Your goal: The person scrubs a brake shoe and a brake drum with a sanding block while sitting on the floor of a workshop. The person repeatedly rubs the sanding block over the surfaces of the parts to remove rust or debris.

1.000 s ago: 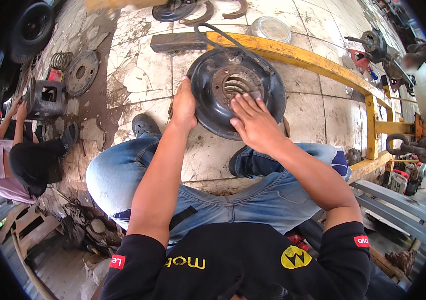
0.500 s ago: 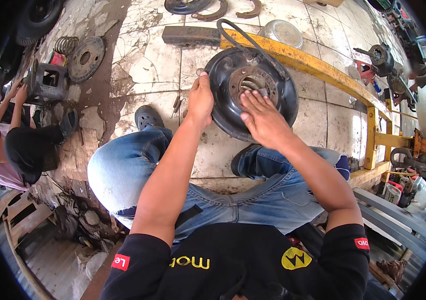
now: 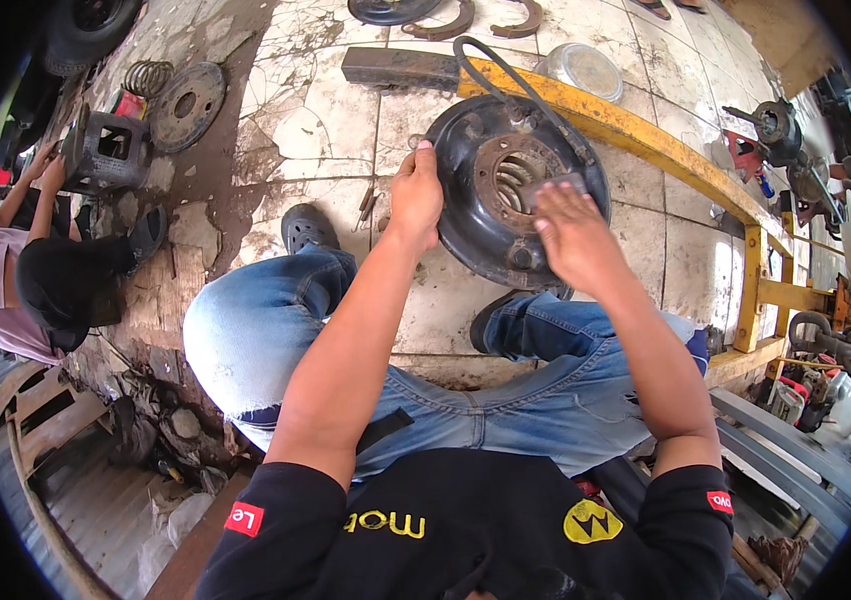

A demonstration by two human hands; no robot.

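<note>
A round, dark, rusty brake backing plate (image 3: pixel 491 215) stands tilted on the tiled floor between my feet, a black cable looping from its top. My left hand (image 3: pixel 416 195) grips its left rim, thumb over the edge. My right hand (image 3: pixel 574 238) lies over the plate's face, fingers pressed on a small grey block (image 3: pixel 556 186) held next to the rusty hub and spring at the centre. My knees in blue jeans are spread on either side below.
A yellow steel frame (image 3: pixel 646 140) runs behind the plate to the right. A dark metal bar (image 3: pixel 401 68), brake shoes (image 3: pixel 446 25), a clear lid (image 3: pixel 586 70), a disc (image 3: pixel 184 105) and a housing (image 3: pixel 106 150) lie around. Another person (image 3: pixel 16 270) crouches at the left.
The view has come closer to the plate. My right hand has slid up from the plate's lower face toward the hub. My left hand has stayed on the rim.
</note>
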